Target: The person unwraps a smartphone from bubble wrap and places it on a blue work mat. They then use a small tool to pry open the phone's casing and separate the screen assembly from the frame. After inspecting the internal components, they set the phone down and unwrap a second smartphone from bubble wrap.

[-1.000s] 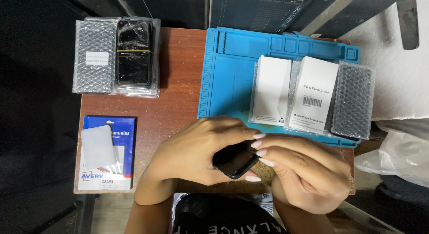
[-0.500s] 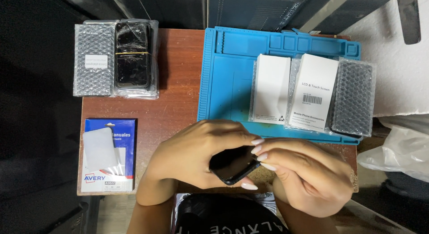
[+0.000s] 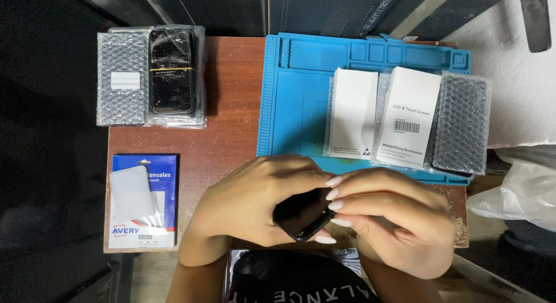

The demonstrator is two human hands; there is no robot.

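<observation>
phone (image 3: 302, 214): black | mat (image 3: 295, 94): blue | table (image 3: 231, 106): reddish-brown | boxes (image 3: 353, 113): white

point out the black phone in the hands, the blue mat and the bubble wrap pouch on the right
black phone (image 3: 301, 217), head view, on its dark face between both hands
blue mat (image 3: 295, 100), head view, on a bare flat part left of the white boxes
bubble wrap pouch (image 3: 461, 122), head view, on the middle of the wrap

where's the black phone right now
In the head view the black phone sits low and centre, held between the left hand and right hand, just in front of the blue mat at the table's near edge.
</observation>
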